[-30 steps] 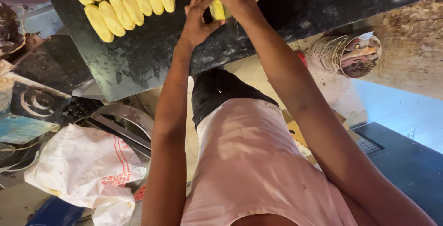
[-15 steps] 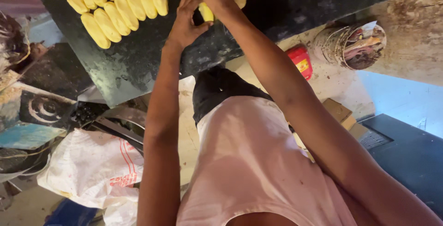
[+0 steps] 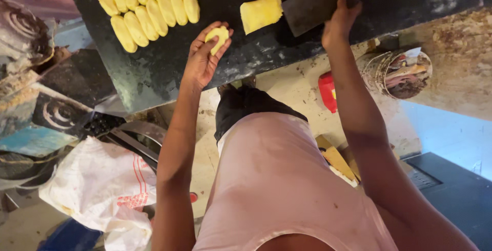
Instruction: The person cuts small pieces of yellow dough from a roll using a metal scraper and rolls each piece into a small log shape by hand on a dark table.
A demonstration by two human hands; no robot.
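Fingers (image 3: 218,43) round yellow dough piece (image 3: 217,37), left hand (image 3: 202,58).

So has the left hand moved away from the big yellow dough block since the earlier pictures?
Yes. The left hand, holding a small yellow dough piece, has drawn left, apart from the yellow dough block on the dark worktop.

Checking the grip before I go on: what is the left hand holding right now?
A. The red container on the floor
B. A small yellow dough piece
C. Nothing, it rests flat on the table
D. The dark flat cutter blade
B: the left hand cups a small yellow dough piece in its fingers above the dark table, while the right hand grips the dark flat cutter beside the larger dough block.
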